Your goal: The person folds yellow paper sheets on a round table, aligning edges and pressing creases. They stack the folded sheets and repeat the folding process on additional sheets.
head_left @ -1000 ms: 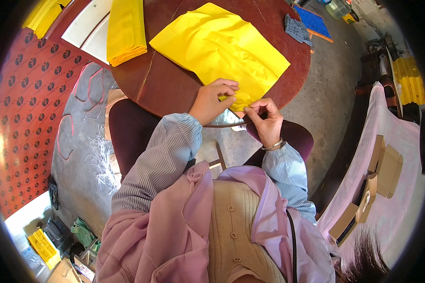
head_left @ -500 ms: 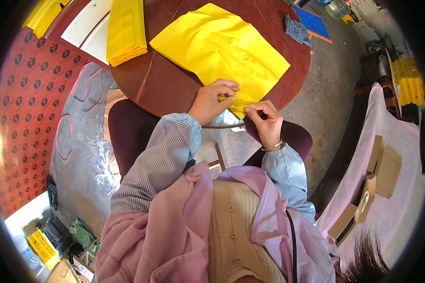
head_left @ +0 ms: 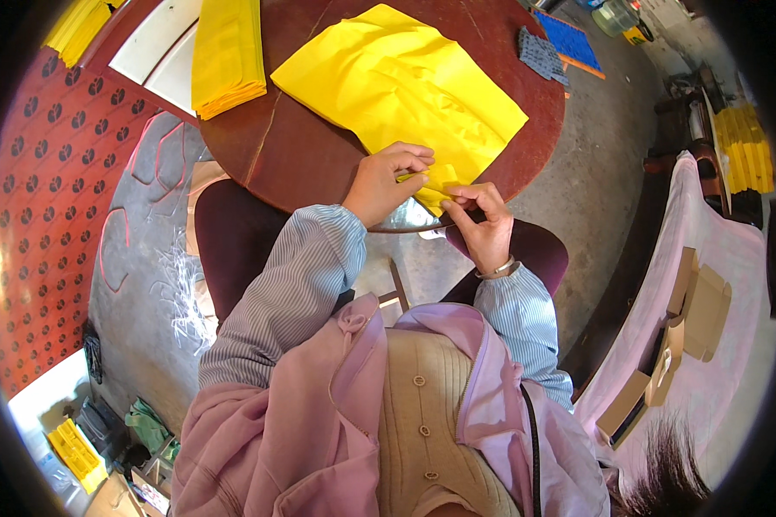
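Yellow sheet (head_left: 401,82), long axis upper left to lower right.

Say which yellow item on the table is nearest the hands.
The wrinkled yellow sheet, its near end at the left hand and right hand; the flat yellow stack lies apart, farther left.

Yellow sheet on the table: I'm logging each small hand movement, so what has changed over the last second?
The near tip of the yellow sheet now reaches slightly lower in the head view, and a small fold shows by the grip of the right hand. No hold is visibly taken or let go. The left hand, the rest of the sheet and the folded yellow stack stay as they were.
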Demonstrator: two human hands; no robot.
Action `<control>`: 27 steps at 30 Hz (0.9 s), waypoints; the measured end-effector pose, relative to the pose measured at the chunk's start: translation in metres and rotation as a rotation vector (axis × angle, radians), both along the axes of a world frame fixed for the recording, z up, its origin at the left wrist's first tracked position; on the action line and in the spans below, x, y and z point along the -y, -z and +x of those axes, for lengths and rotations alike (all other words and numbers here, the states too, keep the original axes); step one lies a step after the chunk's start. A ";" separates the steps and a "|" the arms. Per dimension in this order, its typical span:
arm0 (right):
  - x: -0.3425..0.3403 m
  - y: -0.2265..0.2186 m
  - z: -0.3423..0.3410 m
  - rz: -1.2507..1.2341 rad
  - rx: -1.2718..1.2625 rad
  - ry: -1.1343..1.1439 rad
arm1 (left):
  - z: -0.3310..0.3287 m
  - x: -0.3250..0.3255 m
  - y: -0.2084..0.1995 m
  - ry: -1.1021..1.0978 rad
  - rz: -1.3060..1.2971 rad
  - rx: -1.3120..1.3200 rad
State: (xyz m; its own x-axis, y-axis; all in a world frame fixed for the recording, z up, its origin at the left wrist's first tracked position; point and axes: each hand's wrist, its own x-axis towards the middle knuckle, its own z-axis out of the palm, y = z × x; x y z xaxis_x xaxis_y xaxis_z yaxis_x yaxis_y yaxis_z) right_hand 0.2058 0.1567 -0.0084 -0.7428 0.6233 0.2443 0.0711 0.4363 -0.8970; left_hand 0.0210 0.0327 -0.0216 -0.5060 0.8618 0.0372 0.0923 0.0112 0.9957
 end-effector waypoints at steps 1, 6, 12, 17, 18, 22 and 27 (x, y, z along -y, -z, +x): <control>0.000 -0.001 0.000 0.021 0.010 -0.004 | -0.001 0.000 -0.001 0.003 -0.005 0.020; -0.002 -0.002 -0.002 -0.048 0.035 0.001 | 0.000 0.002 -0.004 0.007 -0.022 -0.014; -0.003 -0.001 -0.004 -0.099 0.031 0.005 | -0.002 0.003 -0.005 0.031 0.009 -0.072; -0.002 0.002 -0.007 -0.090 -0.024 0.020 | -0.003 0.007 -0.004 0.065 0.005 -0.199; -0.002 0.002 -0.008 -0.088 -0.033 0.021 | -0.002 0.006 -0.003 0.054 0.013 -0.196; 0.001 0.002 -0.005 -0.148 -0.032 0.050 | 0.001 0.000 0.000 0.001 0.000 -0.062; 0.001 -0.002 0.001 -0.035 0.021 -0.031 | 0.000 0.000 0.000 0.004 0.001 -0.020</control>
State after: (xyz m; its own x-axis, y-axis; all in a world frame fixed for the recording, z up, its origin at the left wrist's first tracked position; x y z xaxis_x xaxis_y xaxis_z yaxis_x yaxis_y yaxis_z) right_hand 0.2070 0.1555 -0.0063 -0.7664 0.6080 0.2073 0.0770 0.4074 -0.9100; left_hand 0.0209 0.0323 -0.0211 -0.5013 0.8639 0.0483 0.1123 0.0095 0.9936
